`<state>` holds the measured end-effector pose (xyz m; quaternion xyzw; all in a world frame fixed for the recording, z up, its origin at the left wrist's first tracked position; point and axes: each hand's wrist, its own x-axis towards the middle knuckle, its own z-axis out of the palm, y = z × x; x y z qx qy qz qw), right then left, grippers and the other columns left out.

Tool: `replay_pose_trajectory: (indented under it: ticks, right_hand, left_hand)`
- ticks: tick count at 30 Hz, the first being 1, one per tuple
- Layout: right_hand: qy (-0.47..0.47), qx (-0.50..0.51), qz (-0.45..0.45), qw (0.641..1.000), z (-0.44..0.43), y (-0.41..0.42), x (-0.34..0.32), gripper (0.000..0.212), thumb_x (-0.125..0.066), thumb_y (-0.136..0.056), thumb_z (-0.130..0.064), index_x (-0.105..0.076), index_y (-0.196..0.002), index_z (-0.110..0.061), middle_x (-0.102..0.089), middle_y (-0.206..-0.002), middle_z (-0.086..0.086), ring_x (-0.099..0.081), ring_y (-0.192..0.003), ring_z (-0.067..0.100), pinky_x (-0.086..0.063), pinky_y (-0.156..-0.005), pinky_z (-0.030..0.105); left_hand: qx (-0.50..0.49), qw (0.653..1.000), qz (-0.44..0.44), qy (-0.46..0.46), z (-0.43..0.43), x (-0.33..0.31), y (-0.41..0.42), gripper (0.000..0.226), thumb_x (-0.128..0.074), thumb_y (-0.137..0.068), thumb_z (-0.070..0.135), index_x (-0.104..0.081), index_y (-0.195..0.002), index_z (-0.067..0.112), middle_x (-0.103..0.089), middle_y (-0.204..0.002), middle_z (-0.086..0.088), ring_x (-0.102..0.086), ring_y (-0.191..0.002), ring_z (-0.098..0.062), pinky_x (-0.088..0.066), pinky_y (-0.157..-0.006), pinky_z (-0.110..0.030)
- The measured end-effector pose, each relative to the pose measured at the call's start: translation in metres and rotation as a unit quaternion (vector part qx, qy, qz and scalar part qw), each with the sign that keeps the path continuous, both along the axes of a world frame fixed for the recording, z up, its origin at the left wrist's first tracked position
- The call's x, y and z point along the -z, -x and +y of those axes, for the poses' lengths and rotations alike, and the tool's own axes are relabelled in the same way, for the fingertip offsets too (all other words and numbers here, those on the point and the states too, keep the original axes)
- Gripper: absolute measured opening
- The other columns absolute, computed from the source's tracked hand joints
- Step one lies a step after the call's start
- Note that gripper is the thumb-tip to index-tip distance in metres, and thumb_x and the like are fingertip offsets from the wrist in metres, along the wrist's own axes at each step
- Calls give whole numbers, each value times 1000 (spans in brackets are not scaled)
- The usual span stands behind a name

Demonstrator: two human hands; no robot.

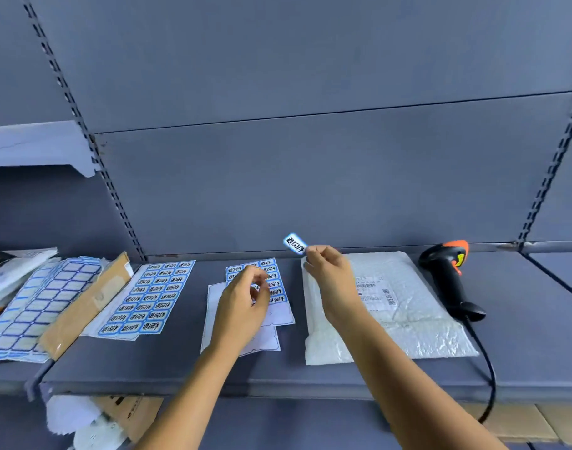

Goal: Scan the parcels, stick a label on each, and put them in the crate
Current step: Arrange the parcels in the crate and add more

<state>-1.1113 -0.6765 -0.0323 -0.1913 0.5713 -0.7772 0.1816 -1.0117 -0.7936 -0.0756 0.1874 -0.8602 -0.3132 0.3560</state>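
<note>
Nearest, under the front edge of the shelf point(343, 381): brown cardboard point(128, 414) with crumpled white paper at the left, more flat cardboard at the right. Impossible to say whether open boxes, or what inside. No crate anywhere in view.

Further in, over the shelf, the left grip point(245, 297), fingers curled above a partly used label sheet point(273, 282). Hard to tell whether pinching something or only resting there. To its left a full label sheet point(148, 297), then a cardboard strip point(86, 303) and a pile of blank blue-framed sheets point(41, 306).

To the right, flat on the shelf, the parcel point(408, 326): a white plastic mailer bag with a printed shipping slip point(374, 292) on top. Probably light and soft, with slippery wrinkled film, sagging if lifted by one corner. Better to take by a long edge, or with a flat hand below.

Over the far left corner of the parcel, the right grip point(326, 267), closed on one blue-bordered label point(294, 244), pinched at its end between thumb and fingertips, free of any sheet and raised in the air. Very thin, limp, surely sticky on one side, likely to curl onto the fingers. Best to hold only by the edge and to press onto a smooth part of the bag, away from the slip.

Farthest, just beside the parcel, a black and orange barcode scanner point(450, 277) lying on the shelf, with cable point(487, 368) hanging over the front edge.
</note>
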Motion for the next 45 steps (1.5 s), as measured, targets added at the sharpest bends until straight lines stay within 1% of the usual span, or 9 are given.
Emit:
replay_pose_trajectory:
  ticks: [3,6,11,16,24,29,36,40,45]
  right_hand:
    - [-104,118,105,982,49,35,-6,26,-55,-92,-17,-54,-67,-22,-44,-61,-8,-37,-52,3,-31,-51,16]
    - [-256,216,185,924,104,67,13,32,-52,-86,-27,-47,-54,-24,-44,-62,-4,-37,-63,17,-29,-65,29]
    - [-509,260,152,806,153,87,37,24,-45,-91,-22,-63,-77,-14,-48,-88,7,-37,-96,32,-26,-77,33]
    - [-532,282,110,791,158,93,50,29,-43,-87,-23,-50,-60,-13,-54,-90,7,-30,-90,27,-25,-76,34]
    - [-571,312,178,738,154,101,66,26,-45,-87,-21,-69,-83,-16,-49,-91,0,-29,-96,25,-19,-82,34]
    - [-575,330,233,711,153,99,75,21,-50,-88,-22,-70,-86,-20,-51,-95,1,-31,-101,25,-14,-84,34]
    - [-589,326,245,698,154,97,79,16,-52,-90,-27,-65,-95,-19,-50,-101,4,-34,-105,27,-22,-92,38]
    - [-582,327,306,678,154,94,79,17,-68,-78,-16,-64,-95,-17,-54,-96,8,-46,-96,34,-36,-82,41]
    - [-565,310,437,628,154,85,81,25,-69,-51,-1,-71,-70,-17,-63,-76,1,-58,-75,31,-47,-62,34]
  left_hand:
    - [66,996,-37,40,21,-14,30,10,-53,-91,12,-56,-94,20,-60,-89,10,-53,-68,-7,-43,-65,-23]
    - [102,988,-77,89,47,-10,55,12,-53,-91,17,-59,-100,20,-61,-95,9,-55,-73,-10,-47,-68,-29]
    - [164,968,-133,137,86,-8,90,14,-49,-93,24,-57,-104,23,-57,-108,12,-55,-78,-9,-48,-70,-26]
    - [213,943,-177,183,114,-8,111,21,-44,-94,25,-56,-111,22,-51,-118,12,-58,-84,-18,-42,-72,-26]
    - [243,929,-189,203,127,2,130,28,-43,-94,23,-53,-121,21,-46,-123,8,-60,-85,-21,-44,-71,-31]
    - [276,903,-212,252,129,11,134,45,-39,-96,25,-37,-141,24,-33,-145,14,-55,-110,-20,-43,-86,-32]
    - [265,862,-243,358,130,26,141,74,1,-82,44,-38,-142,24,-35,-150,13,-55,-108,-27,-43,-89,-38]
    - [261,879,-208,341,131,27,142,68,-11,-82,40,-52,-132,19,-50,-139,7,-62,-93,-34,-49,-77,-39]
    - [259,853,-303,337,141,15,145,56,-31,-95,31,-17,-149,25,-11,-158,12,-48,-117,-30,-39,-92,-39]
